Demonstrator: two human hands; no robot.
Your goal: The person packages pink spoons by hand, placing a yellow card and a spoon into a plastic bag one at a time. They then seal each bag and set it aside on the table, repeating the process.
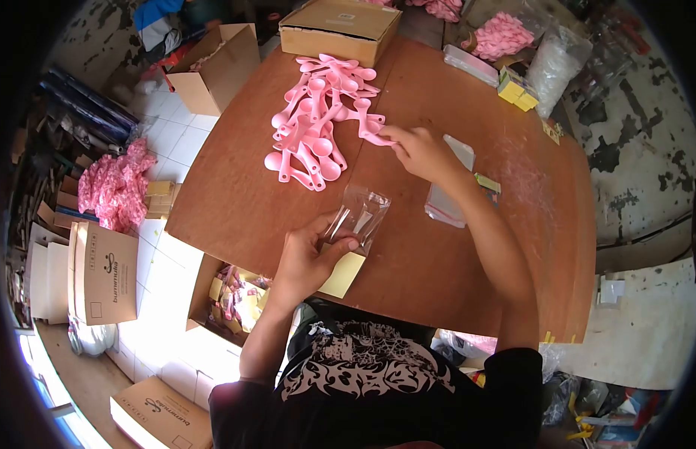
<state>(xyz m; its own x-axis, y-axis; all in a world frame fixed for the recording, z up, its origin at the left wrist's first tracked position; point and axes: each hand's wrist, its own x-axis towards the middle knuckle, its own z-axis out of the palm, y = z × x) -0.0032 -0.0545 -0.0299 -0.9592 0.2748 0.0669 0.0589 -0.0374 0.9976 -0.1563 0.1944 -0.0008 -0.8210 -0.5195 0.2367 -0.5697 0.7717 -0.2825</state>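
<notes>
My left hand (312, 254) is closed on a clear plastic bag (361, 217) that has a yellow card (343, 275) at its lower end, near the table's front edge. The bag's upper end points away from me. Farther out, my right hand (419, 150) pinches the handle of a pink spoon (374, 137) at the right side of a pile of pink spoons (312, 123). Flat clear bags (445, 206) lie in a stack below my right forearm, with a small green and yellow packet (487, 182) beside them.
A closed cardboard box (340, 30) stands at the far edge of the brown table (243, 202). Yellow boxes (517, 90) and a clear bundle (561, 63) are at the far right. Below the left edge, an open box (206, 299) holds packed items.
</notes>
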